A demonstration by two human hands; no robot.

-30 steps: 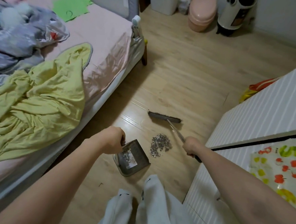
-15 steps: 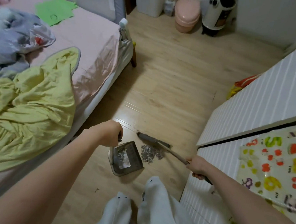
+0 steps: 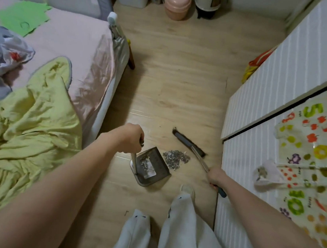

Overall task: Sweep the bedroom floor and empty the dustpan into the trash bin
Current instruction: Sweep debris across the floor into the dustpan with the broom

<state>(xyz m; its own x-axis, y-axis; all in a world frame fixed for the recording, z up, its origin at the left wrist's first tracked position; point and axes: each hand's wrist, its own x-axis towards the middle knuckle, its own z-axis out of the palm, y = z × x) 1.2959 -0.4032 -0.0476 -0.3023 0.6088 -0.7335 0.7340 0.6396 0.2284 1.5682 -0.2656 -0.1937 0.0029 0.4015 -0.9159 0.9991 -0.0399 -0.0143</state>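
Observation:
A grey dustpan (image 3: 157, 171) sits on the wooden floor with some debris inside it. My left hand (image 3: 132, 138) grips the top of its upright handle. A small pile of grey debris (image 3: 176, 159) lies on the floor just right of the pan's mouth. The dark broom head (image 3: 188, 143) rests on the floor behind and to the right of the pile. My right hand (image 3: 215, 176) grips the broom's metal handle low down, near its blue end. A pink lidded bin (image 3: 177, 5) stands at the far wall.
A bed (image 3: 68, 48) with a yellow blanket runs along the left. White striped furniture (image 3: 274, 95) with a colourful mat on it borders the right. A white container and a black-and-white appliance flank the pink bin. My legs stand just below the dustpan.
The broom head swung from far behind the pile in towards it, then to its right side. The pile moved closer to the dustpan. The view tilted down.

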